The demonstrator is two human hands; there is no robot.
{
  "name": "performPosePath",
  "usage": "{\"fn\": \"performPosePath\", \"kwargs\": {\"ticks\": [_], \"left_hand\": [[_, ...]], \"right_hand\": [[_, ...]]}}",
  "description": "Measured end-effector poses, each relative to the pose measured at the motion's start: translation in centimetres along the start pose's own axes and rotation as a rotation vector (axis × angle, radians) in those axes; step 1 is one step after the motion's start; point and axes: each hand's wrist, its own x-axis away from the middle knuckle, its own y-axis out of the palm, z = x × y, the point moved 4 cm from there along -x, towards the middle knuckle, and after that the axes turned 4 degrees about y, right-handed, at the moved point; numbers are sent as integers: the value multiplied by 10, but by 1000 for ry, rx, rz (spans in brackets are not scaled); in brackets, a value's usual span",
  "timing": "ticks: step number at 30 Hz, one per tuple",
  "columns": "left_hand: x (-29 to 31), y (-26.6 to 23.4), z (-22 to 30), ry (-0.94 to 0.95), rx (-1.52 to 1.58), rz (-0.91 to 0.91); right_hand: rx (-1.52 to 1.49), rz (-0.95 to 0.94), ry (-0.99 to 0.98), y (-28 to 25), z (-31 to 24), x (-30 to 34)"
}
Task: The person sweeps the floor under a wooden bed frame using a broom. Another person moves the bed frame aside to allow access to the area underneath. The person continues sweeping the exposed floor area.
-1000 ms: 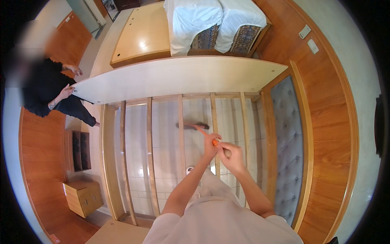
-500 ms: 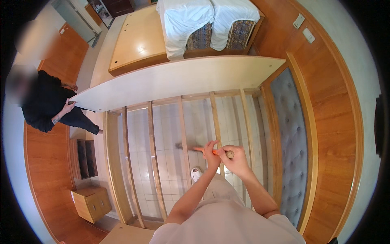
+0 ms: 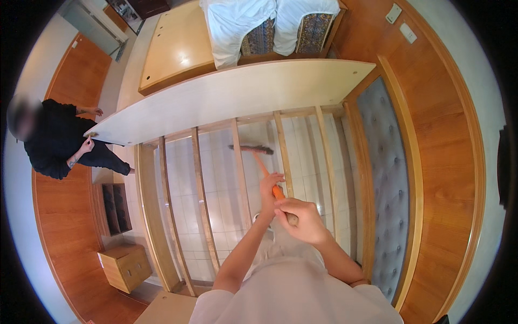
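Both my hands are wrapped around the handle of a broom (image 3: 261, 162) with an orange shaft and a dark bristled head. My left hand (image 3: 269, 186) grips lower on the shaft, nearer the head. Closer to my body, my right hand (image 3: 303, 218) closes around the top end, whose pale tip sticks out below it. The broom reaches down between the wooden slats (image 3: 237, 156) of a bed frame, its head over the tiled floor (image 3: 218, 167) toward the far side. My legs are between the slats.
A long pale board (image 3: 232, 94) stands on edge along the frame's far side. A person in black (image 3: 59, 135) holds its left end. A grey tufted headboard (image 3: 383, 189) is at right. Covered mattresses (image 3: 240, 32) stand beyond; a nightstand (image 3: 127, 267) sits at lower left.
The broom head has swung away from me and to the right, and the shaft now points more forward. My right hand has dropped slightly nearer my body. The person still holds the board.
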Motion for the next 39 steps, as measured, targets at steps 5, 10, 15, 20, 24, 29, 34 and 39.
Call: {"fn": "performPosePath", "kwargs": {"ticks": [5,10,15,20,24,29,34,39], "left_hand": [[7,-6,39,-45,74,-77],[16,16,-15,12,23,-183],[1,36,-50,23,33,-210],[-8,48,-116,-23,-28,-190],[-26,52,-87,94,60,-198],[-27,46,-103,154,-3,-159],[-36,27,-91,94,-152,-284],[-23,6,-13,104,-98,-159]], "right_hand": [[-114,-41,88,-23,-13,-5],[-118,2,198,-14,26,-22],[-4,47,162,6,61,-19],[13,77,31,26,99,-36],[115,73,77,8,86,-39],[112,-8,6,26,96,-29],[96,50,-58,39,91,-22],[0,105,-5,8,25,-7]]}}
